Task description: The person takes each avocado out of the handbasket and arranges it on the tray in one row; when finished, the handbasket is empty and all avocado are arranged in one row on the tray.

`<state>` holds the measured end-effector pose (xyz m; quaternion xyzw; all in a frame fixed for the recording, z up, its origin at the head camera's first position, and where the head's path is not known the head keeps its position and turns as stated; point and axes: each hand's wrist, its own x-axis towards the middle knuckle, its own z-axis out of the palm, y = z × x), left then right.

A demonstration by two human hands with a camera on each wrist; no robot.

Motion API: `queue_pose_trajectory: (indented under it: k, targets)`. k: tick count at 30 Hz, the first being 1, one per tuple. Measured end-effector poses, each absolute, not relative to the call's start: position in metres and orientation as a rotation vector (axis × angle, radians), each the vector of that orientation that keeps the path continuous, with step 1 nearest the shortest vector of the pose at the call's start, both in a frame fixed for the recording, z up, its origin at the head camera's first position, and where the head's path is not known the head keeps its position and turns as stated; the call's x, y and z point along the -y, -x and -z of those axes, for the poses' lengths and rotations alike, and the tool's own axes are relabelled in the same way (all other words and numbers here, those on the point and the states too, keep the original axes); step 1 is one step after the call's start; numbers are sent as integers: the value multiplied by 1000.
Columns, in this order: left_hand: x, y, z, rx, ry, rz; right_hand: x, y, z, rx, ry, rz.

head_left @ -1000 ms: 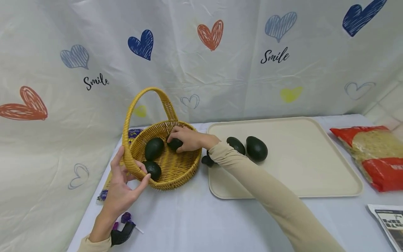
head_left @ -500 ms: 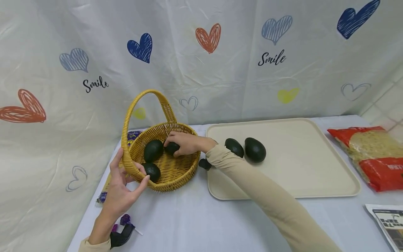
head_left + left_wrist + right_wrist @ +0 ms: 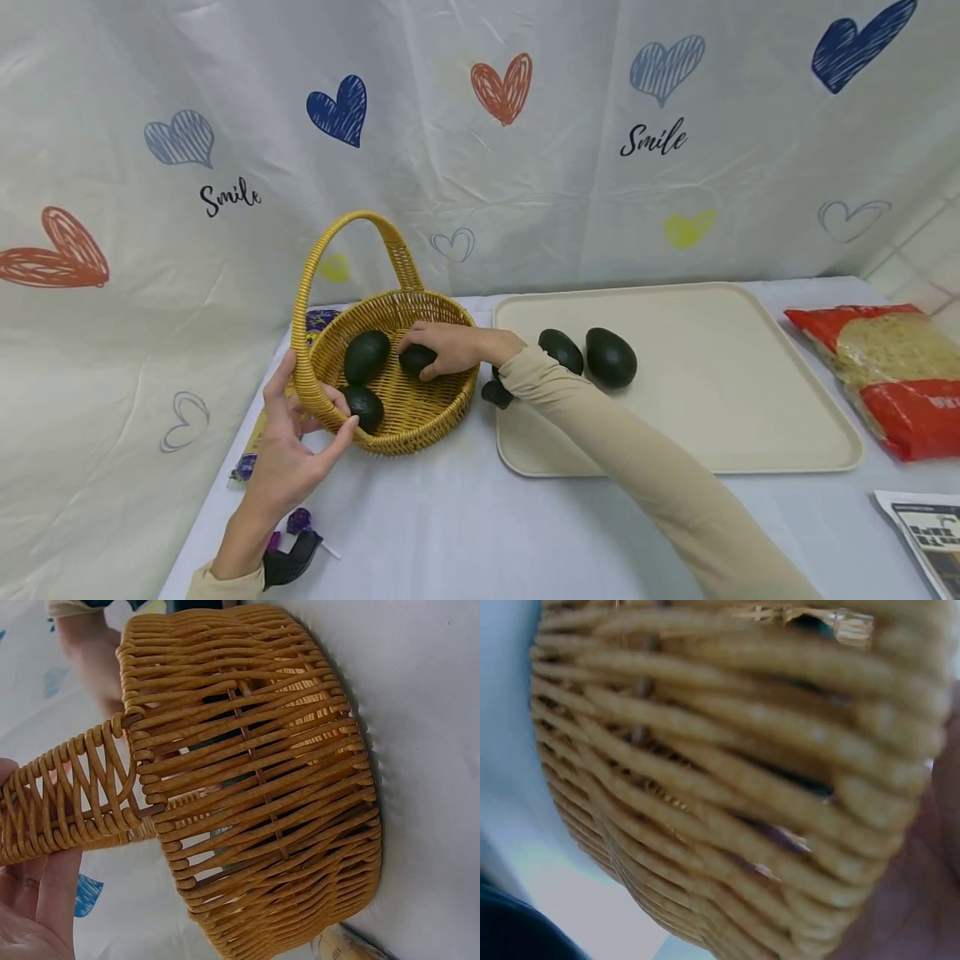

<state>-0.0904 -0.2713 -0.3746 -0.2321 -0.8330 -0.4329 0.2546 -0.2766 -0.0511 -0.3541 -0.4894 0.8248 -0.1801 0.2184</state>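
Observation:
A yellow wicker basket [image 3: 420, 433] with a tall handle [image 3: 303, 308] stands at the left of the table. My left hand [image 3: 288, 450] grips the handle near its base, as the left wrist view also shows. Inside the basket lie a dark green avocado [image 3: 367, 357] and a second avocado [image 3: 363, 408], close together. Reaching over the rim, my right hand [image 3: 450, 346] holds a third avocado [image 3: 417, 359] low in the basket, fingers over its top and thumb at the near side. Basket wall [image 3: 727, 765] fills most of the right wrist view, so that avocado is mostly hidden there.
Right of the basket is a beige tray [image 3: 735, 392] bearing two avocados [image 3: 611, 358], one partly behind my right sleeve. A red pasta bag [image 3: 900, 375] lies far right, above a printed sheet [image 3: 926, 533]. Wrapped lollipops [image 3: 298, 522] lie beside my left wrist; a yellow-blue packet [image 3: 247, 462] lies behind it.
My right hand and the avocado in it have shifted slightly toward the near side of the basket. The left hand stays on the handle; the head view wobbles a little.

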Motion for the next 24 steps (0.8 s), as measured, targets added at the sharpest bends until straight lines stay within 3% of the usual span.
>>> queue_pose_trajectory:
  k: [24]
  targets:
    - [268, 89, 373, 2261, 611, 1167, 42, 261, 350, -2140, 1408, 441]
